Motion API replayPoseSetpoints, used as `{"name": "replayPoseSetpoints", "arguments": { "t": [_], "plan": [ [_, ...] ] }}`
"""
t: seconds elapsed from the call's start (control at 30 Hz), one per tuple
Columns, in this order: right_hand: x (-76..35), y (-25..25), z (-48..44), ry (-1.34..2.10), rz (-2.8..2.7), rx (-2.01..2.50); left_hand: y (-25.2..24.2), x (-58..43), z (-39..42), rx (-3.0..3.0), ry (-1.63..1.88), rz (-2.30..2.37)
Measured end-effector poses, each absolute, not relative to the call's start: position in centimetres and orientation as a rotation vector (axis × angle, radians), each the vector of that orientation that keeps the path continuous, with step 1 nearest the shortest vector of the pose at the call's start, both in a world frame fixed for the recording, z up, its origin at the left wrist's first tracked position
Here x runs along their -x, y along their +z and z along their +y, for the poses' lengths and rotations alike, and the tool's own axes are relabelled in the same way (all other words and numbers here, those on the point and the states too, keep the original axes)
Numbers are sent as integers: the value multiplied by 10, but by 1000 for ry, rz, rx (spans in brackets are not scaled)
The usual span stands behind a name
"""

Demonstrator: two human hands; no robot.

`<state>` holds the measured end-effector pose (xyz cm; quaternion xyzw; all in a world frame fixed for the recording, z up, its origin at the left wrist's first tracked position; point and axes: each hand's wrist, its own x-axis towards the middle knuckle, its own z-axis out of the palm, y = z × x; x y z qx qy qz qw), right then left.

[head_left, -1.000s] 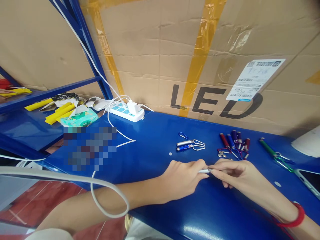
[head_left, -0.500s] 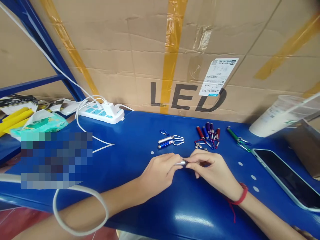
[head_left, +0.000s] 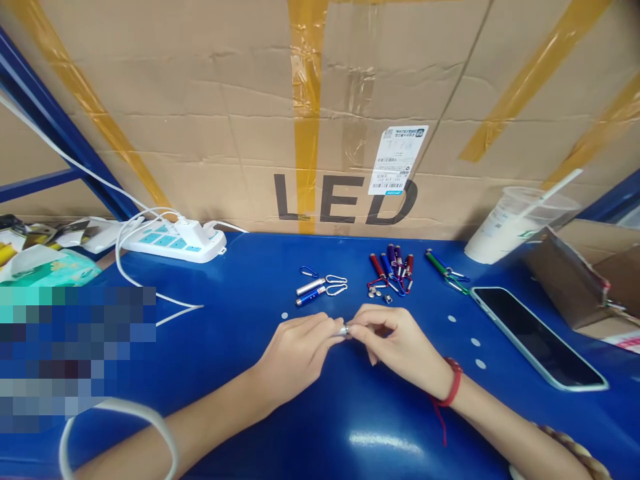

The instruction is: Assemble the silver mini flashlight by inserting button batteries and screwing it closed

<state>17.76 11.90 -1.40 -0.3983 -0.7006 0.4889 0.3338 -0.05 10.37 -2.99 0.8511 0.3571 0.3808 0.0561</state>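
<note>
My left hand [head_left: 303,353] is closed round a small silver keychain flashlight [head_left: 343,331], most of which its fingers hide. With thumb and forefinger, my right hand [head_left: 387,340] pinches the flashlight's right end. Just beyond the hands lie a silver flashlight [head_left: 310,287] and a blue flashlight [head_left: 311,297], both with silver carabiner clips, and a loose blue carabiner [head_left: 309,271]. Farther right is a cluster of red, blue and purple flashlights [head_left: 393,267], with several small button cells [head_left: 374,292] in front of it.
A green and a blue flashlight [head_left: 440,267] lie right of the cluster. A phone [head_left: 537,337], a plastic cup with a straw [head_left: 500,227] and an open cardboard box [head_left: 575,280] stand at right. A power strip [head_left: 175,241] with white cables sits at left. A large carton [head_left: 225,133] backs the blue table.
The camera view has turned to the right, so everything appears farther left and more of the open box shows. Both hands keep hold of the silver flashlight.
</note>
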Motion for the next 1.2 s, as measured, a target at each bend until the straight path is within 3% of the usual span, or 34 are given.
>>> {"name": "replayPoseSetpoints", "arguments": {
  "t": [0.33, 0.9, 1.2],
  "plan": [
    [-178, -10, 116, 1340, -1911, 1038, -29, -1, 103, -2274, 1115, 1099],
    [-178, -8, 118, 1096, -1799, 1234, -19, -5, 100, -1812, 959, 1176],
    [-177, -5, 121, 1453, -1429, 1147, -13, -4, 101, -1718, 931, 1273]
  ]
}}
